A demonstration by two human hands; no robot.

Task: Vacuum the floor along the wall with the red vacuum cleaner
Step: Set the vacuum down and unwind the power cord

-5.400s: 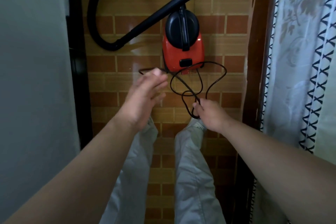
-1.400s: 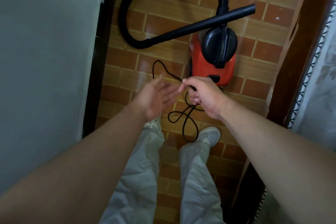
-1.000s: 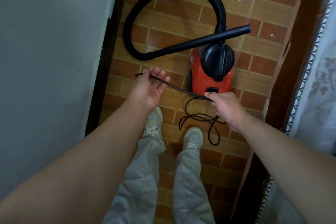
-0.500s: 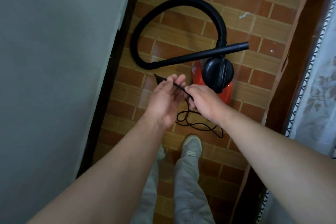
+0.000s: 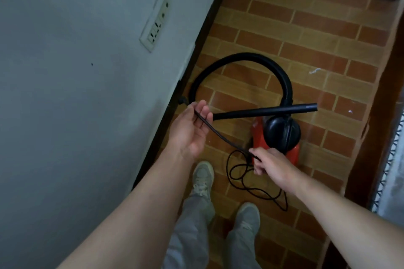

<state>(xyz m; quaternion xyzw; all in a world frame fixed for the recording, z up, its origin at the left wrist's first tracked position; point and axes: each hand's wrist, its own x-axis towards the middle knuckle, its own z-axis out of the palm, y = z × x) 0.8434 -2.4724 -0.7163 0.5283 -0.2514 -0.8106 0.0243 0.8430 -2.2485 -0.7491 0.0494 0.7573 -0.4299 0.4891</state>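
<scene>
The red vacuum cleaner (image 5: 290, 152) with a black top stands on the brick-pattern floor (image 5: 284, 28), its black hose (image 5: 238, 59) looping to a black wand (image 5: 262, 111) lying across it. A black power cord (image 5: 70, 137) runs taut between my hands. My left hand (image 5: 190, 131) holds the cord's end across its fingers near the wall. My right hand (image 5: 269, 161) pinches the cord in front of the vacuum, above loose cord loops (image 5: 247, 181) on the floor.
A grey wall (image 5: 76, 94) runs along the left with a white socket plate (image 5: 156, 20) and a dark skirting (image 5: 175, 111). A dark wooden frame (image 5: 376, 137) and patterned curtain (image 5: 391, 170) stand right. My shoes (image 5: 202, 178) are below the cord.
My hands have pulled apart, stretching the cord between them. The view has swung toward the wall, bringing the socket plate fully into sight.
</scene>
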